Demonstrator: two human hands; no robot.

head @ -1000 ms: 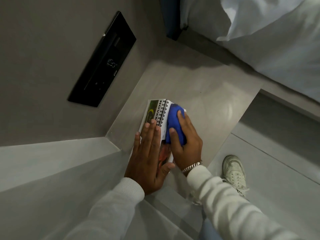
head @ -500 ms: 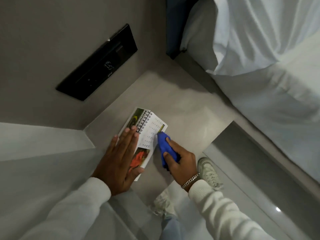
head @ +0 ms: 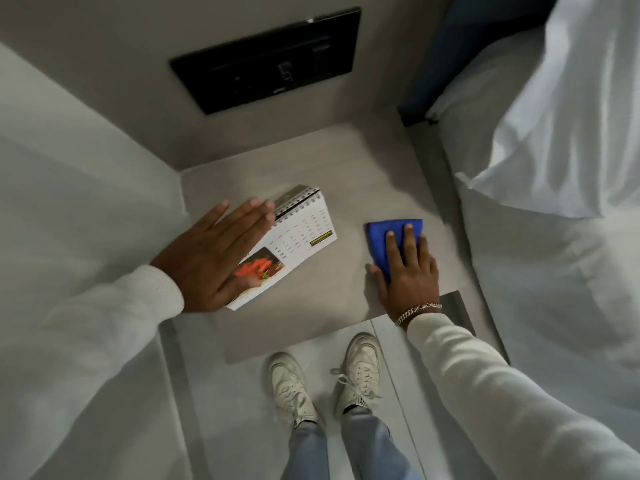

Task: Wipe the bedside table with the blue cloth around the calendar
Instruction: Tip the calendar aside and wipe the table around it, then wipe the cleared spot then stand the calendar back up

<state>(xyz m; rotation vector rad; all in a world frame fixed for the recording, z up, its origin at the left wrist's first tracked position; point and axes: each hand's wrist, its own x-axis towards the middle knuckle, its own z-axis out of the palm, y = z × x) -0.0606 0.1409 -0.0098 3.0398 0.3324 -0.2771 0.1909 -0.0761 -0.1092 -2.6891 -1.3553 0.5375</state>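
A spiral-bound desk calendar point(head: 302, 237) stands on the left half of the grey bedside table point(head: 349, 174). My left hand point(head: 214, 252) lies flat against its left side with fingers stretched out, covering part of the page. The folded blue cloth point(head: 384, 233) lies on the table's right half, well apart from the calendar. My right hand point(head: 408, 271) presses down on the cloth, fingers spread over its near part, a bracelet at the wrist.
A black wall panel point(head: 266, 60) sits on the wall behind the table. The bed with white sheets point(head: 561, 188) borders the table on the right. A pale wall point(head: 76, 161) closes the left side. My white shoes point(head: 325, 379) stand on the floor below the front edge.
My right hand has slid the blue cloth from the calendar's edge out to the table's right side. My left hand stays on the calendar. The camera view has swung round.
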